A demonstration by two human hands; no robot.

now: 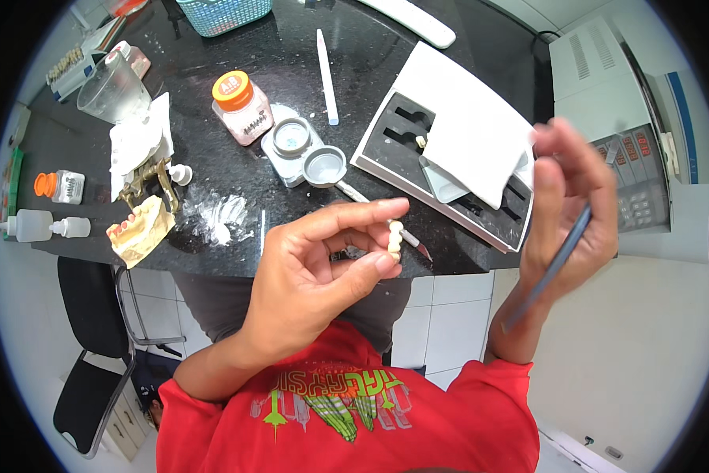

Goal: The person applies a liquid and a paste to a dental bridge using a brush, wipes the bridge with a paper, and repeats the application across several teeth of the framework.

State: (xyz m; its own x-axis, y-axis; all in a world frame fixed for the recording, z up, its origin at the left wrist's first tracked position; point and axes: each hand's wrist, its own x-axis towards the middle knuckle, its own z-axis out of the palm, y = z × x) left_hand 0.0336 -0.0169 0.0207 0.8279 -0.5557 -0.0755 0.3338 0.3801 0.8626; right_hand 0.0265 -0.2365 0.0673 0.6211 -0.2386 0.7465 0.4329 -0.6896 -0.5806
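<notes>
My left hand (319, 268) pinches a small cream row of tooth-shaped crowns (395, 240) between thumb and index finger, held up above the front edge of the black counter (236, 110). My right hand (571, 209) is raised to the right and holds a thin grey brush handle (550, 268) that slants down toward my wrist; its tip is hidden behind my fingers. The two hands are apart.
On the counter lie a white-and-black tray (449, 158) with a paper sheet, round open dishes (303, 154), an orange-capped powder jar (240, 106), a white stick (327, 75), spilled white powder (216, 213), a dental cast on a metal articulator (145, 213), small bottles (43, 225). A grey machine (630, 126) stands right; a chair (94, 370) lower left.
</notes>
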